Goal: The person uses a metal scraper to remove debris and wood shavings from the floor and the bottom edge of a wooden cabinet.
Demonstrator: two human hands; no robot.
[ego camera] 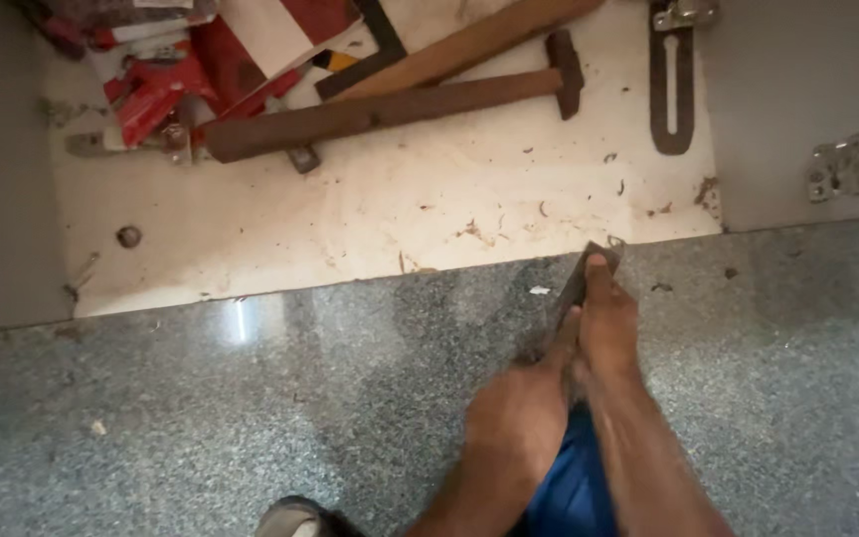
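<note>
Both hands meet over a narrow dark tool (581, 276), a flat blade-like piece that could be a chisel, though blur keeps its kind uncertain. The right hand (606, 323) is clamped along it with the fingers stretched toward its far tip, while the left hand (519, 418) is closed around the lower end, just behind the right, so the two hands touch. The tool slants up and away from the person, its tip close to the edge where the speckled grey floor (151, 428) meets a pale, scuffed board (400, 199). Well apart from the hands, at the far side of the board, lies a wooden-handled hammer (390, 109) beside a longer wooden stick (469, 45), with red and white packaging (191, 70) to their left. A slotted metal bracket (670, 94) lies near the board's right edge, and a small metal hinge (844, 167) sits on the grey panel beyond it
</note>
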